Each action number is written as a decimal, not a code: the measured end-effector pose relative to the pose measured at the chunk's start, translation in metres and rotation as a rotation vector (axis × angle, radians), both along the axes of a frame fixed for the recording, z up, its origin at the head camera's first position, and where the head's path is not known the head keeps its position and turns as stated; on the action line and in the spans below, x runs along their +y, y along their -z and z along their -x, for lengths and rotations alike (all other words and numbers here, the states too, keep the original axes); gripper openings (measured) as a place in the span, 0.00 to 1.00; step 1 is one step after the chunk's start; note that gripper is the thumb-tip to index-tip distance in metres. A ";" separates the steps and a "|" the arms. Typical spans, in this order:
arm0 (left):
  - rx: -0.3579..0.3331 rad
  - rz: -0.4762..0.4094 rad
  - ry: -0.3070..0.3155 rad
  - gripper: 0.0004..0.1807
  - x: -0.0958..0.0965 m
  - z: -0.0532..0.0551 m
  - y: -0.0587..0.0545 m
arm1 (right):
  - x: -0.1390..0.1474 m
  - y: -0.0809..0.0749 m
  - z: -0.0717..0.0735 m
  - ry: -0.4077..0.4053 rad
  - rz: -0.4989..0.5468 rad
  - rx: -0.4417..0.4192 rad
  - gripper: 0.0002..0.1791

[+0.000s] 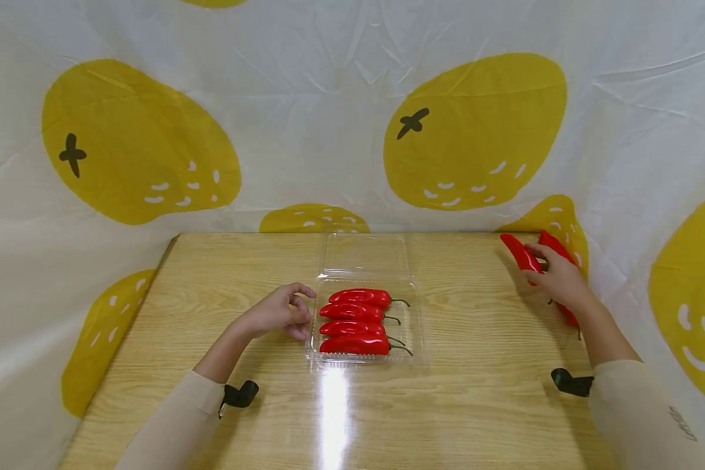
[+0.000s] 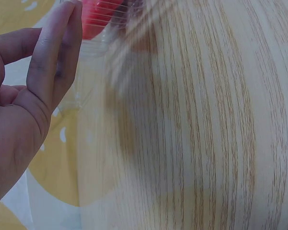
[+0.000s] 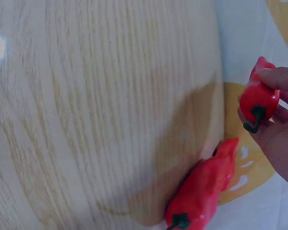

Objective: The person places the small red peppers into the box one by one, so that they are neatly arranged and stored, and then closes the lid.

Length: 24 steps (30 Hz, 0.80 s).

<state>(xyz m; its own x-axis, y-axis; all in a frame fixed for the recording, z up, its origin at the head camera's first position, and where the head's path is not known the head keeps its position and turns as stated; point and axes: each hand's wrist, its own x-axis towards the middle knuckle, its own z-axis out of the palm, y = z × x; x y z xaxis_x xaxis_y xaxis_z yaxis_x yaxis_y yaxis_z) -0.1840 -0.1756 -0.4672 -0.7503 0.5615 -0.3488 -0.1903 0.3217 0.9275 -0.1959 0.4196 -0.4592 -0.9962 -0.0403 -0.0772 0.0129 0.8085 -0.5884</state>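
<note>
Several glossy red chili peppers [image 1: 352, 313] with green stems lie side by side in a clear plastic clamshell container [image 1: 417, 336]. Its hinged lid [image 1: 364, 254] is folded back, away from the person. At the container's left rim, my left hand [image 1: 282, 312] has its fingers loosely bent and grips nothing; the left wrist view shows the fingertips right at the clear wall. My right hand [image 1: 561, 277] pinches another red chili pepper [image 3: 260, 98] between thumb and fingers, raised over the table's far right corner. Below this hand lies more red chili pepper [image 3: 197, 191], partly hidden by it in the head view.
The wood-grain table [image 1: 476, 391] runs up to a white cloth [image 1: 311, 137] printed with yellow fruit, which hangs at the back and both sides. A black wrist strap piece [image 1: 241, 394] sticks out from each sleeve. Light glares off the table in front of the container.
</note>
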 end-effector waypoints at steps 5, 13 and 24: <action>0.010 0.000 0.005 0.27 0.000 -0.001 -0.001 | -0.017 -0.017 -0.006 -0.037 0.018 -0.003 0.39; 0.018 0.009 -0.001 0.26 0.000 -0.002 0.000 | -0.042 -0.039 -0.013 -0.112 0.002 0.022 0.37; 0.021 0.015 0.004 0.26 0.000 -0.001 -0.001 | -0.086 -0.063 -0.011 -0.233 -0.001 0.096 0.35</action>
<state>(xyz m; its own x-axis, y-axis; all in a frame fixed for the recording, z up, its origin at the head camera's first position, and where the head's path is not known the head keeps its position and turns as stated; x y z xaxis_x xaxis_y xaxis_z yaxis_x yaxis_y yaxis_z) -0.1829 -0.1756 -0.4667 -0.7555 0.5590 -0.3417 -0.1698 0.3367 0.9262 -0.1849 0.3339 -0.3957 -0.9628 -0.2697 0.0176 -0.2301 0.7837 -0.5769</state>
